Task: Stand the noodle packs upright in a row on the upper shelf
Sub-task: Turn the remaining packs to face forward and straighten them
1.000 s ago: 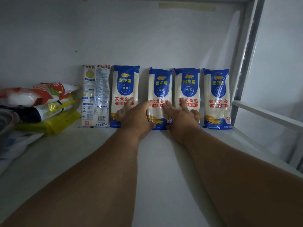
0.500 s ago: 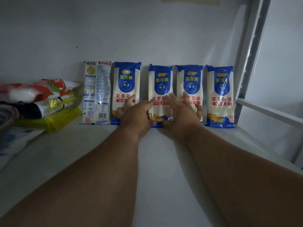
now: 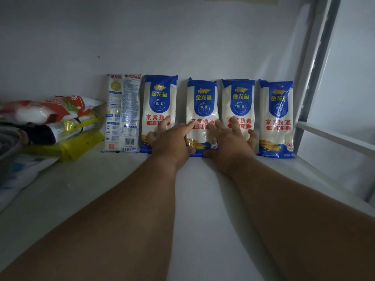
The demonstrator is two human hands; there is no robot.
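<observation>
Five noodle packs stand upright in a row against the back wall of the white shelf (image 3: 194, 199). The leftmost pack (image 3: 123, 112) shows its printed white back. The other four show blue-and-white fronts: second pack (image 3: 159, 100), middle pack (image 3: 202, 104), fourth pack (image 3: 237, 100), rightmost pack (image 3: 277, 110). My left hand (image 3: 172, 142) lies with spread fingers over the lower parts of the second and middle packs. My right hand (image 3: 231, 142) is spread over the lower parts of the middle and fourth packs. Neither hand closes around a pack.
A pile of food bags (image 3: 50, 118) with a yellow bag (image 3: 81, 147) lies on the shelf's left side, beside a metal bowl rim (image 3: 8, 153). A grey shelf post (image 3: 312, 88) and a side rail (image 3: 334, 136) bound the right end.
Both hands have spread their fingers a little wider across the packs' lower halves. The packs stay upright in the same places.
</observation>
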